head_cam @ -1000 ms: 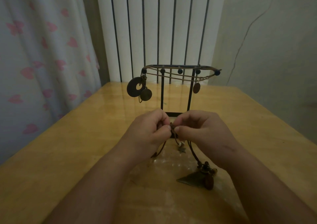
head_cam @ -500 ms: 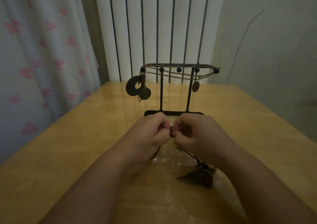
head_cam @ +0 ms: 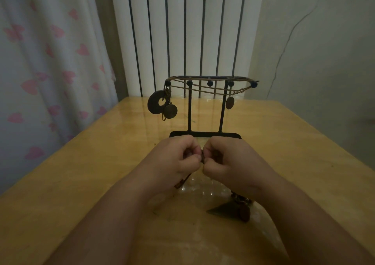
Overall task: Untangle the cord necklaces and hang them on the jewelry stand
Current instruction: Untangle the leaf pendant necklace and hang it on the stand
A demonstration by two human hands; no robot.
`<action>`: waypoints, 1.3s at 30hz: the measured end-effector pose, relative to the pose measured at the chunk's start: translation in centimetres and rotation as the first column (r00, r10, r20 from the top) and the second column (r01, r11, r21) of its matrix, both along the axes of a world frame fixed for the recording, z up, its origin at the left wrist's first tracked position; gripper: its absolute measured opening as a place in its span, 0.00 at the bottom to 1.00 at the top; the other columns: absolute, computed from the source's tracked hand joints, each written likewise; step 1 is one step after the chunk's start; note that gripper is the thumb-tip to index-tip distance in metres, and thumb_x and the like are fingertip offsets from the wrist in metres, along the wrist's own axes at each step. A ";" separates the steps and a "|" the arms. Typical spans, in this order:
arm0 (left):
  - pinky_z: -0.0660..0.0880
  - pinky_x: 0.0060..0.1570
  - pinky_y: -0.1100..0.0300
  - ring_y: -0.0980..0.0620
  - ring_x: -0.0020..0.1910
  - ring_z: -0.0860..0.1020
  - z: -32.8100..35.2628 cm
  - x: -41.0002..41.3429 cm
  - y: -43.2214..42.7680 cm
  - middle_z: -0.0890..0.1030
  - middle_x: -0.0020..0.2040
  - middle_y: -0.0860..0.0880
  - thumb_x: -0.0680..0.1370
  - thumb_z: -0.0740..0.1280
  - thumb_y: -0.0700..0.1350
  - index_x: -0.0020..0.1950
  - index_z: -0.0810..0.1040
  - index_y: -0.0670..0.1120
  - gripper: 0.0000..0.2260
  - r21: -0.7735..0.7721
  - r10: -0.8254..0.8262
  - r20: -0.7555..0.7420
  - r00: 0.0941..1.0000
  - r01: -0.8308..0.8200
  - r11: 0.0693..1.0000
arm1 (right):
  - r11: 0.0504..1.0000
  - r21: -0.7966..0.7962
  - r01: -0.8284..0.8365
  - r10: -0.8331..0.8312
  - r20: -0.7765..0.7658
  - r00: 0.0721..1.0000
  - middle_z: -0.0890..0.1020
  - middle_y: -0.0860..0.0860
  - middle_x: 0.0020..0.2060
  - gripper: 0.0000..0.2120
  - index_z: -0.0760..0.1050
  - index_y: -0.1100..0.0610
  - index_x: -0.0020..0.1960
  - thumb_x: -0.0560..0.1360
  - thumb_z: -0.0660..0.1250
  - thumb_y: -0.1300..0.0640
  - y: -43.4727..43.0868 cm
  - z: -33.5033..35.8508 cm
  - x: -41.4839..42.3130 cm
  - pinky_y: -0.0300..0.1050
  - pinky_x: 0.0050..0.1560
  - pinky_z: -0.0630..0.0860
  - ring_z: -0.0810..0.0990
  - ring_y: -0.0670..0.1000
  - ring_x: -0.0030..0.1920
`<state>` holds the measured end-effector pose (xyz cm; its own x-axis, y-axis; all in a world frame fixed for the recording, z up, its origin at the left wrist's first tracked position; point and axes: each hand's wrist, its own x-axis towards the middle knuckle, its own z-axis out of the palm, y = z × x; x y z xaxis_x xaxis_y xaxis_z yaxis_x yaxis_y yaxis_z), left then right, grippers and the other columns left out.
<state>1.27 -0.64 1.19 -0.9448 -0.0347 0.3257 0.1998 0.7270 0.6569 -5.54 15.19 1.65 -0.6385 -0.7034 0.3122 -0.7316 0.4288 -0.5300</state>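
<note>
A black jewelry stand (head_cam: pixel 205 134) rises mid-table, just beyond my hands. Cord necklaces hang from its top bar: a dark ring pendant (head_cam: pixel 155 102) and a round disc (head_cam: pixel 170 111) at the left, a small oval pendant (head_cam: pixel 230 103) at the right. My left hand (head_cam: pixel 176 159) and my right hand (head_cam: pixel 229 161) meet knuckle to knuckle, both pinching a knot of tangled cord (head_cam: pixel 202 157) between the fingertips. The cord trails down under my right wrist to a cluster with a dark triangular pendant (head_cam: pixel 225 211) lying on the table.
The wooden table (head_cam: pixel 91 173) has a glossy top, its left edge near a white curtain with pink hearts (head_cam: pixel 40 72). Behind the stand is a white panel with dark vertical bars (head_cam: pixel 182 31). A grey wall (head_cam: pixel 324 61) stands at the right.
My hands have closed in tighter on the knot and sunk slightly; the small star charm that dangled below them is now hidden. The view has tilted so the stand's base shows.
</note>
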 end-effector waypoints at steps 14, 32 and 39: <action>0.66 0.30 0.64 0.59 0.31 0.69 -0.1 -0.2 0.1 0.73 0.33 0.53 0.77 0.64 0.42 0.40 0.72 0.52 0.08 -0.012 -0.003 0.003 1.000 0.003 1.000 | 0.997 -0.078 0.018 -0.017 0.005 1.000 0.78 0.44 0.34 0.03 0.73 0.44 0.38 0.69 0.67 0.51 0.1 -0.2 -0.2 0.38 0.36 0.74 0.77 0.44 0.36; 0.68 0.34 0.58 0.58 0.32 0.69 -0.2 -0.3 0.2 0.73 0.35 0.53 0.78 0.62 0.43 0.40 0.73 0.52 0.08 0.099 -0.038 0.059 0.998 0.032 0.995 | 0.987 -0.160 0.007 0.010 0.106 0.994 0.81 0.52 0.35 0.06 0.73 0.49 0.38 0.66 0.62 0.48 -0.2 -0.4 0.3 0.52 0.40 0.80 0.80 0.54 0.38; 0.66 0.34 0.55 0.56 0.32 0.68 -0.3 -0.3 0.0 0.71 0.33 0.51 0.79 0.61 0.43 0.36 0.74 0.56 0.12 0.239 -0.067 0.095 0.993 0.042 0.970 | 0.977 -0.211 0.014 0.012 0.118 0.993 0.80 0.53 0.34 0.08 0.74 0.51 0.38 0.67 0.61 0.47 -0.4 -0.5 0.4 0.55 0.39 0.80 0.79 0.55 0.37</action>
